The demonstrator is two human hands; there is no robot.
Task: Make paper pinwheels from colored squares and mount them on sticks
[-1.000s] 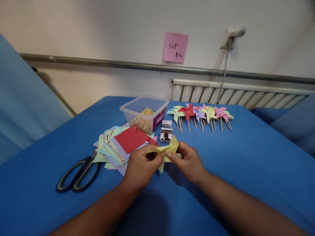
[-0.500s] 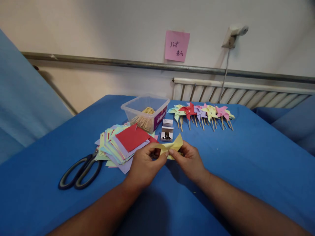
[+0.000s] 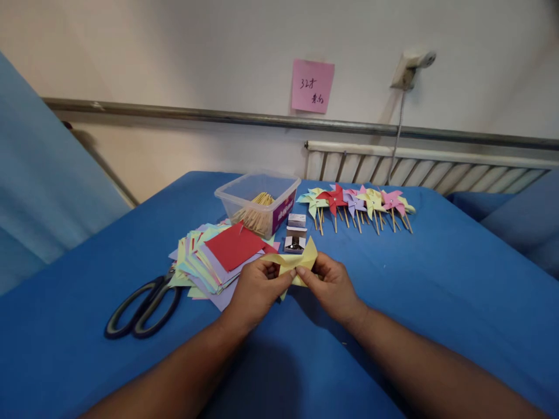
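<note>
Far left, near edge of the blue table [image 3: 437, 302]: black-handled scissors [image 3: 142, 305], lying flat, untouched. Right of them, a fanned stack of coloured paper squares [image 3: 209, 262] with a red sheet on top; behind it a clear plastic tub [image 3: 257, 201] of wooden sticks. In the middle, near: left hand [image 3: 255, 291] pinching the left end of a yellow paper piece [image 3: 293, 263], thumb and forefinger closed on it. Likely very light, thin, easily creased or torn; best gripped by folded tips near the centre, gently. Right hand [image 3: 334, 285] likewise closed on its right end. Just beyond, small pin boxes [image 3: 296, 233]; far right, a row of finished pinwheels [image 3: 356, 203]
</note>
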